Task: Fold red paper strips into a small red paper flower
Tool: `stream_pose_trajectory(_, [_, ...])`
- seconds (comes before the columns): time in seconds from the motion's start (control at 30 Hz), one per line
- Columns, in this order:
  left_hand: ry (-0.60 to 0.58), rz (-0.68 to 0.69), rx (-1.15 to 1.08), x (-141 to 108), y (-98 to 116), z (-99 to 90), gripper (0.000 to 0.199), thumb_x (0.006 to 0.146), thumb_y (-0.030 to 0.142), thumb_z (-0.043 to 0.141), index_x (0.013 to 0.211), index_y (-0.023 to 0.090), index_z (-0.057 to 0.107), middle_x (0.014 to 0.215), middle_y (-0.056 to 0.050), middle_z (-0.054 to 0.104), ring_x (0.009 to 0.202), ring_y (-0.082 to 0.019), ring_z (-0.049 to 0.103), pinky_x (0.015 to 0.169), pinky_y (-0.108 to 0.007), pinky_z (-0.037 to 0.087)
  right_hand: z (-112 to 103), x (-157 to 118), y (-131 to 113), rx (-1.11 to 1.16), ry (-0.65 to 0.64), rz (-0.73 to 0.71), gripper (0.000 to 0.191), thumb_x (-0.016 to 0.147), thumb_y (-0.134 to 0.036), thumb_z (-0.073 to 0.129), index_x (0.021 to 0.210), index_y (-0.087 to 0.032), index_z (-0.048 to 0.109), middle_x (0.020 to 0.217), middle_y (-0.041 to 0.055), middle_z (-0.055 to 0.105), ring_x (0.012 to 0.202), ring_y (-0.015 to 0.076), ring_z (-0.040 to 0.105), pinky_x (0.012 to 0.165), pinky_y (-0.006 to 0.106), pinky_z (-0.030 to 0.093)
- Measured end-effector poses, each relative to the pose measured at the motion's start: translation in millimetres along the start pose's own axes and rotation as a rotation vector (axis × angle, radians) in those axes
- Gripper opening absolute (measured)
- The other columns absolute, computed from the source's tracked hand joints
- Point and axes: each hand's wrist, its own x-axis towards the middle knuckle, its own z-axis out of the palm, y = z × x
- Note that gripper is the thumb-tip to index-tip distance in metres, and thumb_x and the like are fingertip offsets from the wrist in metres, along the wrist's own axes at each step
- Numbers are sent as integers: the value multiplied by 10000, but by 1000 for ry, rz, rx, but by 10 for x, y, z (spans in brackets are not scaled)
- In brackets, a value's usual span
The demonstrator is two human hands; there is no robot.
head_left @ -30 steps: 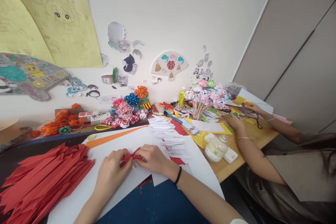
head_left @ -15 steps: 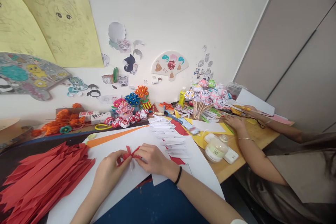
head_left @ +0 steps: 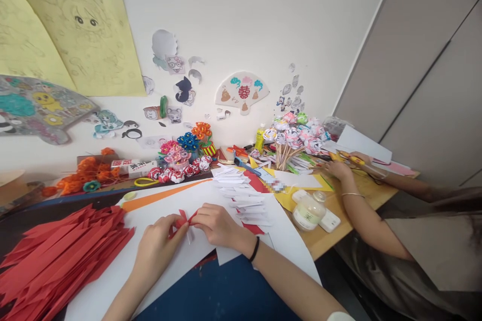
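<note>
Between my two hands is a folded strip of red paper [head_left: 183,216], held over a large white sheet [head_left: 150,210]. My left hand [head_left: 163,235] pinches its left side, thumb against fingers. The fingertips of my right hand [head_left: 214,223] grip the right end, close to the left thumb. A small white paper piece [head_left: 190,234] sticks out below the red one; how the two are joined is hidden by my fingers. To the left lies a big pile of red paper strips [head_left: 64,256]. Several white folded strips [head_left: 250,203] lie stacked beyond my right hand.
A glass jar [head_left: 309,213] and a white case [head_left: 330,221] stand on the wooden table [head_left: 339,230] at right. A co-worker's hands [head_left: 341,168] work there with a yellow-handled tool. Paper flowers [head_left: 297,133] and orange craft pieces [head_left: 86,175] line the wall.
My hands keep their grip on the red paper, with only slight finger movement. The co-worker's nearer hand has shifted slightly. The whole view has moved a little.
</note>
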Motion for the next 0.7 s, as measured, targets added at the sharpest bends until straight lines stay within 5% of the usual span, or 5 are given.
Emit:
stream_pose_trajectory(0.3, [44,-87,-52,-11,-5,-19,293,826,494,501,828,227,622,639,32,638,580,-153,589,549,-225,398,28,-11,-52,-63,138,175,194,955,-324,510,1038,-193,626,910,52,670,850,187,567,762,302,430])
stream_pose_trajectory(0.4, [87,-115,-66,-19,-19,-6,288,820,491,513,839,225,624,651,29,651,590,-155,601,547,-221,394,10,-3,-102,3,177,198,246,916,-423,557,939,-187,622,875,37,673,803,167,584,744,285,434])
stream_pose_trajectory(0.7, [91,-274,-26,-20,94,6,275,784,484,530,771,231,638,649,20,657,634,-167,604,592,-231,370,177,-38,-109,-91,65,139,484,742,-665,636,819,-187,619,745,8,689,655,157,586,611,279,403])
